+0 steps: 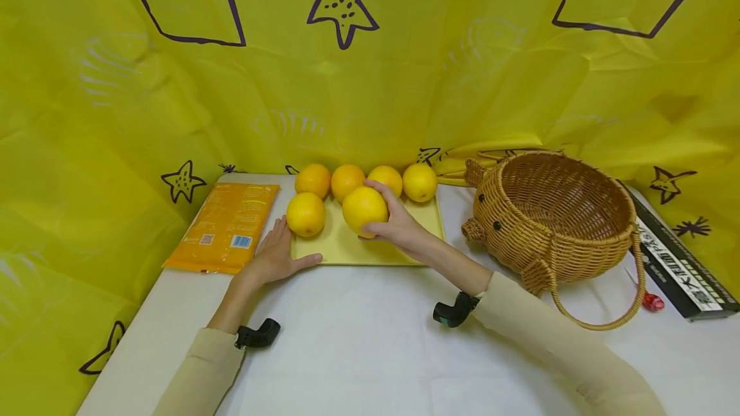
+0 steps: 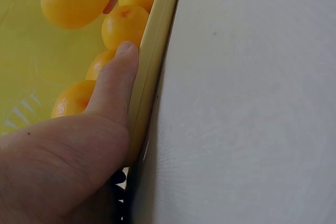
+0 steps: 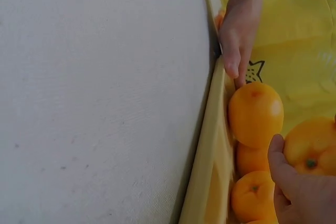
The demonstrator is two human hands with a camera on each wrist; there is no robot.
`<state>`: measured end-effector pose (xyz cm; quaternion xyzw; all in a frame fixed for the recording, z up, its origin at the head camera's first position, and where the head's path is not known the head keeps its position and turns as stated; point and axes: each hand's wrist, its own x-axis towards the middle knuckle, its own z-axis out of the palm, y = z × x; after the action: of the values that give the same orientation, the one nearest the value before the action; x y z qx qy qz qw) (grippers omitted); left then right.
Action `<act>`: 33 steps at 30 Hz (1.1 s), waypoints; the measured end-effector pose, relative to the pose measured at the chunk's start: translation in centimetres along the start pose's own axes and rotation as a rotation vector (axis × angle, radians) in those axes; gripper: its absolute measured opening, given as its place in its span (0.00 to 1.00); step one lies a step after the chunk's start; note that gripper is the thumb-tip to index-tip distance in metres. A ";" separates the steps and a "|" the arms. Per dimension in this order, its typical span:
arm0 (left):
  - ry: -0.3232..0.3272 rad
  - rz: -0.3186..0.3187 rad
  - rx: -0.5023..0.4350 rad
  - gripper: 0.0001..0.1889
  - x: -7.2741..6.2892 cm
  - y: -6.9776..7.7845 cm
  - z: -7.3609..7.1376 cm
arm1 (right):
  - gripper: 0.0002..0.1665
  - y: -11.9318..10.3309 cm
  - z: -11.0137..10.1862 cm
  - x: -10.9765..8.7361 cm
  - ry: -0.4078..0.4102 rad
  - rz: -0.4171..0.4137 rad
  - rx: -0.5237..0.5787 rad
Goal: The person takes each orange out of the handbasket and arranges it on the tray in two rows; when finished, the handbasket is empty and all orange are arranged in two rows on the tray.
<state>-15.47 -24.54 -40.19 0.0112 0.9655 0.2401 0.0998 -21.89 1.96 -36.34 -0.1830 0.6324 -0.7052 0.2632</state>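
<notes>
My right hand [image 1: 399, 223] grips an orange [image 1: 364, 210] between thumb and fingers, held above a pale yellow tray [image 1: 341, 250]. Several other oranges rest on the tray: a row along its back edge, such as the rightmost orange [image 1: 420, 182], and a front-left orange [image 1: 306, 214]. At the tray's left edge lies my left hand [image 1: 274, 257], fingers extended beside that front-left orange and thumb pointing along the front rim. In the left wrist view the left thumb [image 2: 113, 82] is straight by the tray rim [image 2: 152, 51]. The right wrist view shows the held orange [image 3: 312, 148] in the right hand [image 3: 304, 192].
Left of the tray lies an orange plastic packet [image 1: 228, 226]. On the right stands an animal-faced wicker basket [image 1: 520, 242] with a looped handle, beside a long black-and-white box [image 1: 682, 262] and a red-wrapped candy [image 1: 653, 302]. A yellow printed cloth [image 1: 370, 95] hangs behind the white table [image 1: 358, 339].
</notes>
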 end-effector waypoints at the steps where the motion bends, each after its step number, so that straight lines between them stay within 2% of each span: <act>1: -0.001 -0.001 0.001 0.64 0.0 0.0 0.0 | 0.51 0.1 0.0 0.2 0.000 -0.006 -0.030; 7: -0.007 -0.004 0.008 0.63 -0.1 -0.2 0.0 | 0.47 0.4 0.4 1.3 0.092 -0.081 -0.350; 10: 0.000 0.006 0.005 0.63 -0.1 -0.3 0.0 | 0.47 0.4 0.8 1.9 0.134 -0.102 -0.455; 21: 0.003 0.014 0.000 0.63 0.0 -0.2 0.0 | 0.46 1.4 2.2 3.6 0.183 -0.089 -0.534; 29: 0.010 0.027 -0.002 0.63 -0.2 -0.4 0.0 | 0.49 2.0 2.8 3.8 0.227 -0.001 -0.521; 33: 0.019 0.033 0.007 0.63 0.0 -0.5 0.1 | 0.50 2.2 2.8 4.0 0.235 0.013 -0.519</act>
<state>-15.47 -24.99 -40.52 0.0253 0.9669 0.2386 0.0869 -23.12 -2.87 -38.40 -0.1569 0.8192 -0.5344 0.1370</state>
